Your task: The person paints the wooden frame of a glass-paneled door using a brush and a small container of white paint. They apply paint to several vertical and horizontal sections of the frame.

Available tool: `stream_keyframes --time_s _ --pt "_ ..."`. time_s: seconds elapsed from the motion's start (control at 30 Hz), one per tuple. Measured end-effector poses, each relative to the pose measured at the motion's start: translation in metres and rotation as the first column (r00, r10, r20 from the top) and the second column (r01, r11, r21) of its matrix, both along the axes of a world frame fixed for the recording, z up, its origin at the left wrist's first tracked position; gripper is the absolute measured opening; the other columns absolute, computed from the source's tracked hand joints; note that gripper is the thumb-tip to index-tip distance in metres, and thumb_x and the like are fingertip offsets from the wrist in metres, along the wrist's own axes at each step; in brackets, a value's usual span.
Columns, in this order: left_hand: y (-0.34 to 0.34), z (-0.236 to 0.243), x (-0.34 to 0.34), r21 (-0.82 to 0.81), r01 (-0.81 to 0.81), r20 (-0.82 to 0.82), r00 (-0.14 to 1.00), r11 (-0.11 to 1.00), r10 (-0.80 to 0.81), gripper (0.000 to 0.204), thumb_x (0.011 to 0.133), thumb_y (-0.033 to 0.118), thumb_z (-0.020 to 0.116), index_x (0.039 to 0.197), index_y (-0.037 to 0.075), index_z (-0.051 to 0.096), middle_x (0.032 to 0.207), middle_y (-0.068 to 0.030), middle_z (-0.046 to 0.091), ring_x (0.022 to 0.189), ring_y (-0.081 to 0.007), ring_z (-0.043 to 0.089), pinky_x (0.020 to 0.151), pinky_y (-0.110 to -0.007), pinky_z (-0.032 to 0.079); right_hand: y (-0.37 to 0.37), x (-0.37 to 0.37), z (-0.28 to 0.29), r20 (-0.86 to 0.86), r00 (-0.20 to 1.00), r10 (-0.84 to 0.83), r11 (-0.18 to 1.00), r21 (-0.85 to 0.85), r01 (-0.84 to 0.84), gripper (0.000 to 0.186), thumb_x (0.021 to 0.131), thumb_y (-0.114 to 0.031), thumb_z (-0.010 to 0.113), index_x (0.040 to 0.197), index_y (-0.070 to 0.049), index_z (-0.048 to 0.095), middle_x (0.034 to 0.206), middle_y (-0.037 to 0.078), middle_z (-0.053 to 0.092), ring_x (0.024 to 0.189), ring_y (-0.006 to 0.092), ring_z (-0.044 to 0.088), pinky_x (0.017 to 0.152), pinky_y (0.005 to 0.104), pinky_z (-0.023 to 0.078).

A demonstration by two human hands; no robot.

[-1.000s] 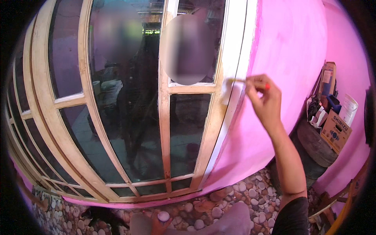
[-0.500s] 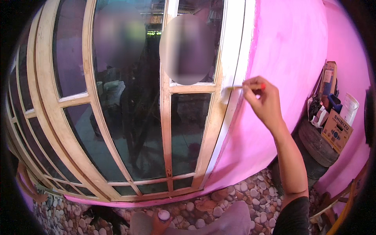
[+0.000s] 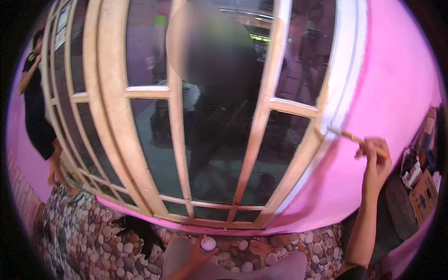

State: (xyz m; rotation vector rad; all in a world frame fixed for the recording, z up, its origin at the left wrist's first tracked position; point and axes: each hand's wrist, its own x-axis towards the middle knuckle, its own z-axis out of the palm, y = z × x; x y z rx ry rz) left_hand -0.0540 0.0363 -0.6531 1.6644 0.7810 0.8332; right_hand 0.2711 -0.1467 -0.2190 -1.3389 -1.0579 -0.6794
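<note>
My right hand (image 3: 375,151) is closed round the handle of a paintbrush (image 3: 351,136), its bristles at the white-painted outer edge of the wooden window frame (image 3: 308,149). White paint covers the upper part of that edge strip (image 3: 347,70), while most of the frame is bare, pale wood. Low in front of me, my left hand (image 3: 198,257) grips a small can of white paint (image 3: 208,244) beside my knee. Dark glass panes (image 3: 219,163) fill the frame and show reflections.
A pink wall (image 3: 396,70) adjoins the frame on the right. Beyond it stand tyres (image 3: 400,205) and a cardboard box (image 3: 423,198). A black cat (image 3: 140,233) is on the pebble-patterned floor (image 3: 102,247). Another person (image 3: 37,112) stands at the far left.
My view has turned left, so the window sits further right and another person shows at the left. The brush is slightly lower along the frame edge. My left hand still holds the can.
</note>
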Motion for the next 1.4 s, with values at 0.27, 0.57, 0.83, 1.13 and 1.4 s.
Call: stream_keyframes --time_s 0.27,0.57,0.83,1.13,1.4 --pt "0.078 0.062 -0.038 0.234 -0.039 0.071 0.997 0.971 0.023 0.060 0.077 0.034 0.085 0.118 0.002 0.056 0.100 -0.0123 0.069 0.093 -0.0234 0.069 0.083 -0.037 0.054 0.000 -0.004 -0.123 -0.196 0.970 0.141 0.974 -0.148 -0.171 0.026 0.099 -0.013 0.058 0.080 0.004 0.056 0.088 0.011 0.056 0.065 0.0175 0.058 0.057 0.0290 0.051" --pt "0.122 0.266 -0.110 0.493 -0.291 0.153 0.957 0.820 0.248 0.055 0.079 0.031 0.083 0.120 0.002 0.059 0.103 -0.0085 0.070 0.098 -0.0165 0.066 0.088 -0.032 0.052 -0.015 0.022 -0.192 -0.250 0.933 0.259 0.935 -0.179 -0.307 0.014 0.096 -0.004 0.052 0.099 0.004 0.062 0.097 0.017 0.064 0.071 0.0223 0.064 0.066 0.0337 0.054" --pt "0.168 0.376 -0.157 0.492 -0.389 0.168 0.920 0.779 0.353 0.058 0.082 0.038 0.079 0.123 0.001 0.059 0.108 -0.0092 0.068 0.096 -0.0157 0.066 0.086 -0.032 0.053 -0.017 0.024 -0.194 -0.296 0.939 0.173 0.960 -0.164 -0.229 0.014 0.095 -0.003 0.053 0.097 0.007 0.062 0.093 0.017 0.065 0.067 0.0224 0.064 0.063 0.0324 0.055" --pt "0.160 0.455 -0.164 0.497 -0.532 0.224 0.842 0.686 0.491 0.057 0.086 0.039 0.076 0.123 -0.001 0.060 0.109 -0.0088 0.068 0.100 -0.0147 0.064 0.091 -0.029 0.049 -0.013 0.024 -0.207 -0.317 0.938 0.140 0.965 -0.167 -0.200 0.015 0.095 -0.004 0.052 0.096 0.007 0.062 0.093 0.017 0.065 0.068 0.0224 0.064 0.064 0.0324 0.056" --pt "0.169 0.465 -0.165 0.532 -0.478 0.258 0.878 0.699 0.404 0.058 0.086 0.041 0.074 0.124 -0.002 0.061 0.113 -0.0090 0.069 0.102 -0.0154 0.064 0.094 -0.030 0.048 -0.012 0.026 -0.217 -0.309 0.943 0.123 0.969 -0.166 -0.181 0.016 0.096 -0.004 0.051 0.094 0.007 0.062 0.092 0.016 0.064 0.067 0.0220 0.064 0.063 0.0322 0.056"
